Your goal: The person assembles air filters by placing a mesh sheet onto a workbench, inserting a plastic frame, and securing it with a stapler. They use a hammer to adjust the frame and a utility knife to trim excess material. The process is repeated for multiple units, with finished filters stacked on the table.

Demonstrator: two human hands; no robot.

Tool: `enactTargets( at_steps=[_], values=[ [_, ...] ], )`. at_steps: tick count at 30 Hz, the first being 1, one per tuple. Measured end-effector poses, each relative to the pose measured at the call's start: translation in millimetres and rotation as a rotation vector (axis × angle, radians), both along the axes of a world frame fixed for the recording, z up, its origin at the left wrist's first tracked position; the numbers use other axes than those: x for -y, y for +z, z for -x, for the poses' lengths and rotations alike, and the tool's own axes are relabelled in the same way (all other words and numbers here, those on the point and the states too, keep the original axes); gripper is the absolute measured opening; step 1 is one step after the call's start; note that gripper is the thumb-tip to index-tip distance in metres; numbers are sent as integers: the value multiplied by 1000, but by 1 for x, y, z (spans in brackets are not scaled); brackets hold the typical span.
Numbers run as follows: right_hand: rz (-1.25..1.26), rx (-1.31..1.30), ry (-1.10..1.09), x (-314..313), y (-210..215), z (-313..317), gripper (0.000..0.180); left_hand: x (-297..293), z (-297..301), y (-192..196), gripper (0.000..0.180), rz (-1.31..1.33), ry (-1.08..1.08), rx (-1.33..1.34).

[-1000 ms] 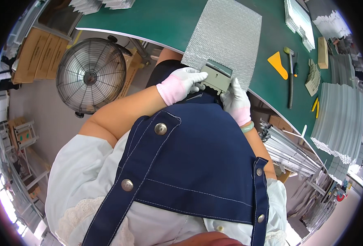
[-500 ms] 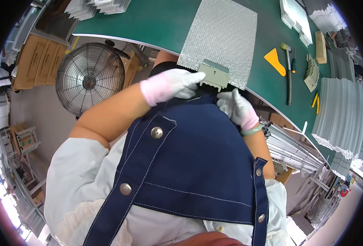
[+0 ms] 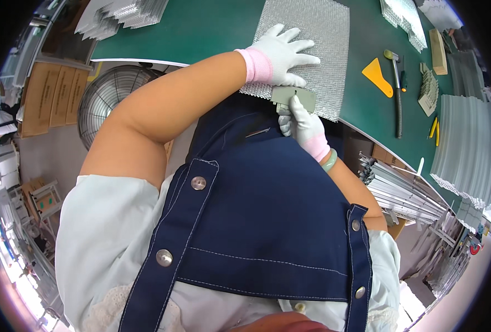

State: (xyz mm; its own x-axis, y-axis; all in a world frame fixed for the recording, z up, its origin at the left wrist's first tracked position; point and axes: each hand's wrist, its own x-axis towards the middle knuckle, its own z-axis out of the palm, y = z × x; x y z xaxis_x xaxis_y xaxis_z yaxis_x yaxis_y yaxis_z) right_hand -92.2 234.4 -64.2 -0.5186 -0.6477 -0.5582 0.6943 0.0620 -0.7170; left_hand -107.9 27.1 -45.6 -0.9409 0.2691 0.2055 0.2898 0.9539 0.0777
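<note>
A silvery sheet (image 3: 328, 50) with a fine honeycomb-like texture lies on the green table, its near end at the table edge. My left hand (image 3: 284, 52), in a white glove with a pink cuff, rests on it with fingers spread. At the near end of the sheet, my right hand (image 3: 306, 128), gloved the same way, grips a grey-green toothed plate (image 3: 283, 95). Its thumb lies on top of the plate and its other fingers are curled below, partly hidden. The plate sits against the sheet's near edge, just below my left hand.
Right of the sheet lie a yellow scraper (image 3: 377, 77), a hammer (image 3: 398, 105), a screwdriver (image 3: 404, 82), more toothed plates (image 3: 428, 94), yellow-handled pliers (image 3: 435, 128) and a wooden block (image 3: 438, 52). Pleated sheets (image 3: 464, 149) are stacked farther right. A floor fan (image 3: 96, 102) stands left.
My left hand has left the toothed plate and moved forward onto the sheet, fingers spreading. My right hand, empty and beside the plate before, now grips it.
</note>
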Motion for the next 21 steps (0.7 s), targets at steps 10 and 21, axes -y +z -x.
enactTargets(
  at_steps=[10,21],
  values=[
    [41,20,-14,1,-7,1,48,-23,7,21,75,-87,164,161],
    [61,357,-172,-13,13,-7,32,-5,-16,-5,62,80,-68,-12]
  ],
)
